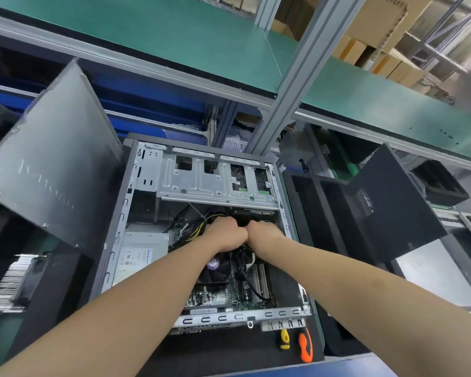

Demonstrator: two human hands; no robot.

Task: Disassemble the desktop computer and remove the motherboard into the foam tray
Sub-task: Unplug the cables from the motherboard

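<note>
Both hands are inside the open case (114, 240), side by side and touching. Left hand (225, 235) and right hand (265, 232) have their fingers curled down among the black cables (245, 265); fingertips are hidden, so I cannot tell what either one grips. Motherboard (220, 295) lies in the case just below the hands, with the fan (215, 270) under the left wrist. PSU (142, 254) is left of the hands and the drive cage (215, 183) above them. Foam tray (310, 213) is right of the case. Two screwdrivers (306, 346) lie on the surface under the right forearm.
</note>
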